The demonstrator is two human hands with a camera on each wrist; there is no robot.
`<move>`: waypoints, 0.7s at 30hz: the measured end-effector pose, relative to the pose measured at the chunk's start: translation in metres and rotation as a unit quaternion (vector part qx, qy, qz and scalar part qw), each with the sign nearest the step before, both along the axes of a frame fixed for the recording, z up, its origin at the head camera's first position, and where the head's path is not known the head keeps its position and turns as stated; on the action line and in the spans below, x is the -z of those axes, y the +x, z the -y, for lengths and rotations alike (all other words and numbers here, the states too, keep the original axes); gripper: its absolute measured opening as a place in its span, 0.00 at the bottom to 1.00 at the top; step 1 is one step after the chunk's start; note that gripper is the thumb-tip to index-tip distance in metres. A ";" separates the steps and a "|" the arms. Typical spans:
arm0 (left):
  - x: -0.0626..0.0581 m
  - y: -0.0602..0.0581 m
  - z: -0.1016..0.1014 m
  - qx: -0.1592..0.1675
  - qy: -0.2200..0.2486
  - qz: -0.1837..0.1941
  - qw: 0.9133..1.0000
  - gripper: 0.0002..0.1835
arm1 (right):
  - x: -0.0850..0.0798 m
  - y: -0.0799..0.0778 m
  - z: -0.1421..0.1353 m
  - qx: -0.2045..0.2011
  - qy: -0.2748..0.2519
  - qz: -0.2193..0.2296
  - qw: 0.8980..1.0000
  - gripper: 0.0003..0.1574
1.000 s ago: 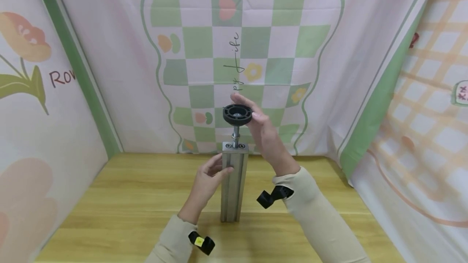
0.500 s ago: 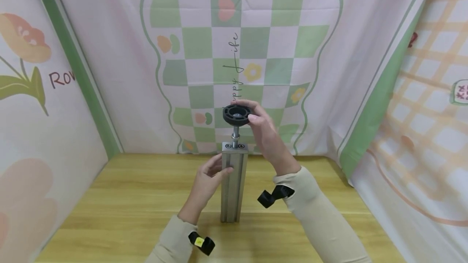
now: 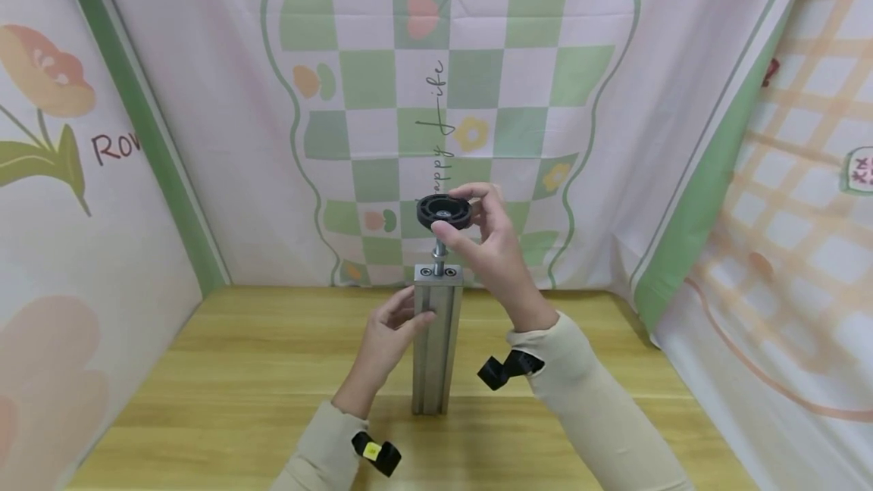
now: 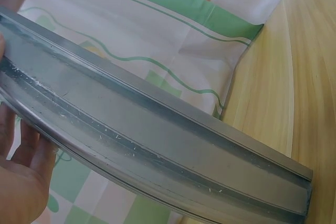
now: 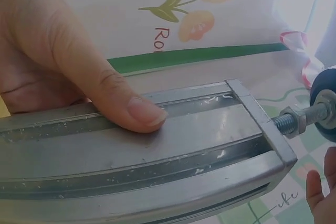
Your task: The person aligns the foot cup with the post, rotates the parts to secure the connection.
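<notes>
An aluminium profile stands upright on the table, with screws in its end plate. A threaded rod with a hex nut rises from that plate. At its top is a black round levelling foot, partly out of frame in the right wrist view. My left hand grips the profile's upper part, its thumb lying flat along one face and fingers behind. With my right hand I pinch the foot's rim, thumb at the near side and fingers at the far side.
The wooden table carries the profile near its middle. Printed cloth hangs behind and at both sides. Black wrist mounts sit on both sleeves.
My right hand's straight fingers have closed on the levelling foot's rim, with the thumb moving left and nearer along the front. The left hand and profile have stayed put.
</notes>
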State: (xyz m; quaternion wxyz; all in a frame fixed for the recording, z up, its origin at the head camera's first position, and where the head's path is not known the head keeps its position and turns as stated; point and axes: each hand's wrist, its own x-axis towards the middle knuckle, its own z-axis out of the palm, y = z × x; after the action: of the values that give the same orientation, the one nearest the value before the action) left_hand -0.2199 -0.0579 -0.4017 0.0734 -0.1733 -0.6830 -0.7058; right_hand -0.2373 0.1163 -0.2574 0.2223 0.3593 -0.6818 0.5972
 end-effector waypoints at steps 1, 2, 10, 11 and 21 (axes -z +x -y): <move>0.000 0.000 0.000 0.000 0.000 -0.001 1.000 0.28 | -0.001 0.001 0.000 0.013 0.005 -0.004 1.000 0.33; 0.000 0.000 0.000 0.000 -0.002 0.000 1.000 0.28 | -0.001 0.001 0.001 0.024 0.010 -0.006 1.000 0.35; 0.001 0.000 0.000 -0.008 -0.008 0.008 1.000 0.31 | -0.002 -0.004 -0.001 -0.082 0.009 0.067 0.994 0.41; 0.001 0.001 0.000 -0.009 -0.008 0.010 1.000 0.31 | -0.002 -0.005 0.000 -0.114 0.000 0.076 0.991 0.41; -0.001 0.003 0.000 -0.010 -0.004 0.012 1.000 0.30 | -0.003 -0.005 0.001 -0.252 -0.046 0.128 0.958 0.36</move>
State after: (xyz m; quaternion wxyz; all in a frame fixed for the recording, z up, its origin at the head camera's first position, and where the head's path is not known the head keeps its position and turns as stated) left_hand -0.2171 -0.0582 -0.4007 0.0714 -0.1586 -0.6880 -0.7046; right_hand -0.2422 0.1149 -0.2540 -0.0082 0.4298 -0.5634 0.7055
